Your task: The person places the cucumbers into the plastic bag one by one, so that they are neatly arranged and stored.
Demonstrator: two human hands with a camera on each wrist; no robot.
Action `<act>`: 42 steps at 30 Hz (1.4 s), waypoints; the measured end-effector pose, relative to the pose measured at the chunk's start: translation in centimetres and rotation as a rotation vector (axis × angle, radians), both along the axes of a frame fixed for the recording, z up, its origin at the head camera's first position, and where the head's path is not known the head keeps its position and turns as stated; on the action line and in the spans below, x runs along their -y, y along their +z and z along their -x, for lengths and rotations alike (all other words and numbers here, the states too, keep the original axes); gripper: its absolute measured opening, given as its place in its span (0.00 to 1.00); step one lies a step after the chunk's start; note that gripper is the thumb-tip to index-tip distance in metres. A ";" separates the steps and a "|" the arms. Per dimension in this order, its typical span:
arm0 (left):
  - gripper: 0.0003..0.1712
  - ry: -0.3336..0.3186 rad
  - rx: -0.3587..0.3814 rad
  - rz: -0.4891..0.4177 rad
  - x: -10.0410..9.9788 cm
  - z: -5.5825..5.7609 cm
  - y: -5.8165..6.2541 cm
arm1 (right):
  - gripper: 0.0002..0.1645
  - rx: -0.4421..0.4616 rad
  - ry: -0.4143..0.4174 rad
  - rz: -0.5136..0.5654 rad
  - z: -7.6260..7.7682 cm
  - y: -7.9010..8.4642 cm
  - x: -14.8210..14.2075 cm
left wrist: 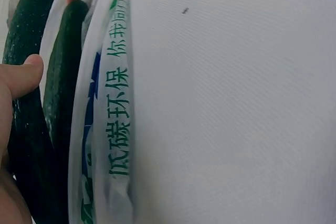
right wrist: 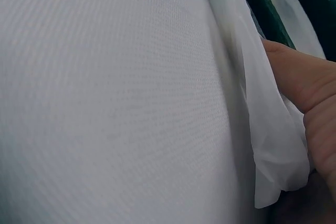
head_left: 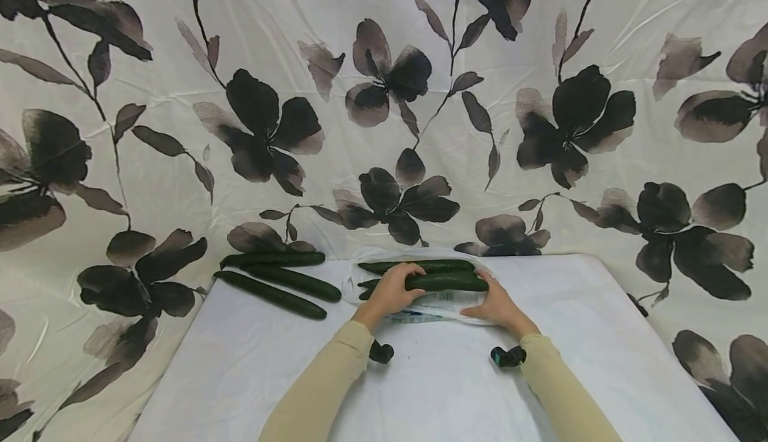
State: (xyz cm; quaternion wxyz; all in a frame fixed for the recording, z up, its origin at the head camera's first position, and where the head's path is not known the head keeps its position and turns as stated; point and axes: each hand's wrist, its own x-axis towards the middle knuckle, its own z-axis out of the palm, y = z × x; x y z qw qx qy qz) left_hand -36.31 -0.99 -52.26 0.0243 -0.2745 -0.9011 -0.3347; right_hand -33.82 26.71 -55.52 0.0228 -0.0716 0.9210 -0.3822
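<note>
My left hand [head_left: 393, 290] grips a long dark green cucumber [head_left: 450, 283], its thumb across the near side in the left wrist view. That cucumber lies over the open white plastic bag [head_left: 447, 302], which has green printing. Another cucumber [head_left: 414, 266] lies behind it in the bag, and one more [left wrist: 63, 72] shows underneath in the left wrist view. My right hand [head_left: 499, 302] is at the bag's right end, fingers by the held cucumber's tip and thumb spread apart. In the right wrist view the thumb [right wrist: 294, 72] lies inside the bag's edge; the other fingers are hidden.
Three loose cucumbers [head_left: 288, 281] lie at the table's back left, close to the bag. The white-covered table [head_left: 432, 382] ends at the back against a hanging floral cloth [head_left: 384, 129]. Dark wrist devices [head_left: 509, 357] sit under both wrists.
</note>
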 end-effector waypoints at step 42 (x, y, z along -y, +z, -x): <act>0.21 0.084 -0.040 0.135 -0.8 -0.4 -1.4 | 0.47 -0.104 -0.055 -0.017 -0.1 1.1 0.1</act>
